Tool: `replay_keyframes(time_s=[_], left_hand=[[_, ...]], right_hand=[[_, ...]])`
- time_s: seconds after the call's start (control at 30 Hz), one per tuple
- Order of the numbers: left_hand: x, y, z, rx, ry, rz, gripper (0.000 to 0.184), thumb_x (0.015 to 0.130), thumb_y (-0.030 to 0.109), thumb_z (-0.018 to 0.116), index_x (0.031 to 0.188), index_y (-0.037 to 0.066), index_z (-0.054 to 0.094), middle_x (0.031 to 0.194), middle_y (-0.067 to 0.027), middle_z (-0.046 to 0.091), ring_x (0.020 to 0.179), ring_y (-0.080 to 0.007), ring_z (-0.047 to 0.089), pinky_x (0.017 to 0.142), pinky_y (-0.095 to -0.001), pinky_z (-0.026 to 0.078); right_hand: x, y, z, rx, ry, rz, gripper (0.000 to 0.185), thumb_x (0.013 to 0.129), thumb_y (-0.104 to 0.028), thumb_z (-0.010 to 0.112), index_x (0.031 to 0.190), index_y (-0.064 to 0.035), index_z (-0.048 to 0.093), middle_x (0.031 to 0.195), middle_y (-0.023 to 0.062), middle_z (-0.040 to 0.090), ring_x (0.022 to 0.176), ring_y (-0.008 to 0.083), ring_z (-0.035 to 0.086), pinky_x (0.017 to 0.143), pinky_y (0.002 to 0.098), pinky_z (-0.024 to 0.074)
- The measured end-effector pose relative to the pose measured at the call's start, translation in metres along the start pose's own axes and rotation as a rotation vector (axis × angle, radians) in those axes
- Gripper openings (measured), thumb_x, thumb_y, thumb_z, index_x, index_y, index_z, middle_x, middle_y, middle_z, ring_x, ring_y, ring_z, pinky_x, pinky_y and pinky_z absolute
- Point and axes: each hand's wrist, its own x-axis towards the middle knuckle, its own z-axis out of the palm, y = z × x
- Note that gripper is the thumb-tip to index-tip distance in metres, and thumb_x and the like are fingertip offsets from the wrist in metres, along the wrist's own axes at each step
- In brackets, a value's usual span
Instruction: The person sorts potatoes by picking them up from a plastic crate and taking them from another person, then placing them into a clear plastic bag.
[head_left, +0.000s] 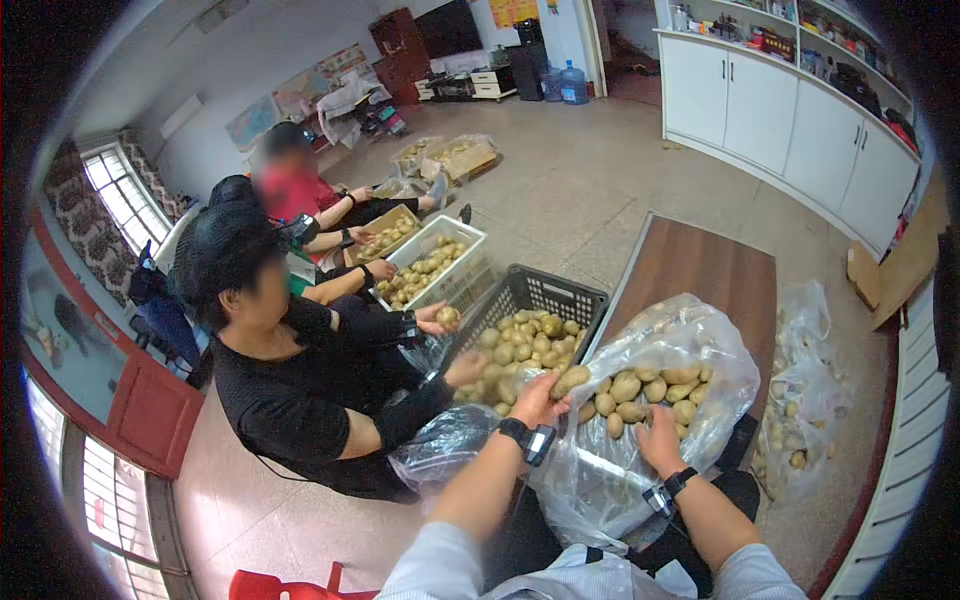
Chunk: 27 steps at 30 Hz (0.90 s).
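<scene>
Honestly, the clear plastic bag (pixel 722 355) was all crinkles and shine, thin and see-through, with its wide mouth slumped open around a heap of potatoes (pixel 655 388). Those were tan, matte-skinned and lumpy, some nearly round, others properly oval. Just left of the bag stood a black crate (pixel 590 298), hard plastic with slotted walls, holding loads more spuds. Beyond the bag ran a flat brown tabletop (pixel 700 262) with wood grain, and the bag covered its near end. To the right of the bag, more knotted-looking see-through bags (pixel 800 400) slouched on the floor, potatoes showing through.

Pretty crowded on the left, too: past the crate from the bag sat a co-worker (pixel 290 400) in black, one hand around a potato (pixel 447 317) and the other reaching over the crate's near side, close to the left hand. Farther off from the bag was a white crate (pixel 478 268), also loaded, with other people beside it.

As for the hands, the left hand (pixel 537 400) was closed on one long potato (pixel 571 382), right at the bag's left edge. The right hand (pixel 658 442) was inside the bag's mouth, fingers bent against the near side of the heap; couldn't tell whether it gripped one. So the heap lay between and just beyond both hands, which were apart.
</scene>
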Motion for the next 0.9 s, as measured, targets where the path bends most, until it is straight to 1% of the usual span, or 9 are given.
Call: replay_keyframes(time_s=[0.1, 0.23, 0.3, 0.5, 0.57, 0.63, 0.73, 0.87, 0.9], left_hand=[[0.006, -0.003, -0.019, -0.114, 0.096, 0.080, 0.030, 0.096, 0.031, 0.048, 0.114, 0.008, 0.052, 0.099, -0.0103, 0.060, 0.072, -0.0216, 0.059, 0.059, -0.0355, 0.052], [0.001, -0.005, -0.030, 0.525, 0.087, 0.691, 0.029, 0.098, 0.025, 0.043, 0.118, 0.005, 0.047, 0.103, -0.0141, 0.059, 0.075, -0.0272, 0.060, 0.063, -0.0390, 0.054], [-0.002, 0.012, -0.026, -0.209, 0.237, 0.206, 0.031, 0.097, 0.023, 0.043, 0.121, 0.003, 0.044, 0.108, -0.0164, 0.057, 0.078, -0.0312, 0.061, 0.066, -0.0420, 0.055], [0.019, 0.005, -0.051, -0.246, 0.256, 0.274, 0.028, 0.092, 0.017, 0.046, 0.118, 0.007, 0.048, 0.121, -0.0117, 0.053, 0.105, -0.0296, 0.054, 0.075, -0.0470, 0.054], [0.023, 0.003, -0.055, -0.266, 0.213, 0.326, 0.032, 0.097, 0.018, 0.043, 0.123, 0.001, 0.042, 0.120, -0.0169, 0.052, 0.090, -0.0345, 0.060, 0.069, -0.0432, 0.058], [0.020, 0.001, -0.066, 0.175, 0.187, 0.441, 0.035, 0.095, 0.020, 0.048, 0.124, 0.000, 0.042, 0.122, -0.0153, 0.049, 0.096, -0.0321, 0.057, 0.074, -0.0433, 0.056], [0.010, -0.009, -0.075, 1.641, 0.465, 0.692, 0.041, 0.093, 0.023, 0.055, 0.124, 0.000, 0.043, 0.125, -0.0130, 0.045, 0.105, -0.0283, 0.052, 0.082, -0.0433, 0.054], [0.050, -0.041, -0.123, 1.191, 0.387, 0.830, 0.039, 0.093, 0.024, 0.053, 0.127, 0.009, 0.040, 0.123, -0.0117, 0.048, 0.093, -0.0349, 0.060, 0.073, -0.0402, 0.056], [0.028, -0.020, -0.086, 0.482, 0.259, 0.518, 0.035, 0.094, 0.023, 0.050, 0.124, 0.007, 0.041, 0.121, -0.0124, 0.049, 0.091, -0.0334, 0.061, 0.070, -0.0393, 0.057]], right_hand=[[-0.003, 0.007, 0.001, -0.127, -0.001, 0.037, 0.040, 0.077, -0.013, 0.064, 0.114, -0.0024, 0.050, 0.117, 0.0205, 0.049, 0.108, 0.0371, 0.050, 0.086, 0.0434, 0.0445], [-0.008, 0.005, 0.002, -0.170, -0.030, 0.050, 0.050, 0.076, -0.013, 0.065, 0.121, -0.0044, 0.045, 0.127, 0.0195, 0.043, 0.113, 0.0394, 0.049, 0.090, 0.0438, 0.0447], [-0.008, 0.001, 0.002, -0.183, -0.032, 0.033, 0.054, 0.075, -0.013, 0.066, 0.124, -0.0052, 0.044, 0.131, 0.0193, 0.040, 0.114, 0.0397, 0.048, 0.091, 0.0440, 0.0447], [-0.007, 0.007, 0.003, -0.246, -0.073, 0.044, 0.059, 0.073, -0.010, 0.067, 0.124, -0.0053, 0.039, 0.136, 0.0223, 0.033, 0.119, 0.0405, 0.045, 0.090, 0.0455, 0.0465], [-0.007, 0.005, 0.003, -0.214, -0.118, 0.045, 0.061, 0.072, -0.009, 0.068, 0.125, -0.0047, 0.039, 0.137, 0.0229, 0.032, 0.121, 0.0406, 0.043, 0.093, 0.0449, 0.0443], [-0.007, 0.021, 0.010, -0.222, -0.080, -0.008, 0.061, 0.072, -0.010, 0.068, 0.127, -0.0043, 0.042, 0.136, 0.0245, 0.035, 0.119, 0.0415, 0.044, 0.096, 0.0449, 0.0411], [-0.012, 0.037, 0.025, -0.421, -0.069, -0.183, 0.060, 0.071, -0.007, 0.067, 0.126, -0.0030, 0.043, 0.133, 0.0231, 0.038, 0.119, 0.0419, 0.043, 0.097, 0.0436, 0.0396], [-0.010, 0.002, 0.006, -0.289, -0.108, -0.071, 0.056, 0.071, -0.001, 0.063, 0.124, 0.0000, 0.044, 0.128, 0.0220, 0.041, 0.117, 0.0417, 0.044, 0.098, 0.0424, 0.0391], [-0.011, 0.002, 0.003, -0.319, -0.105, -0.043, 0.055, 0.072, 0.000, 0.061, 0.123, 0.0010, 0.044, 0.127, 0.0220, 0.041, 0.116, 0.0415, 0.045, 0.097, 0.0425, 0.0398]])
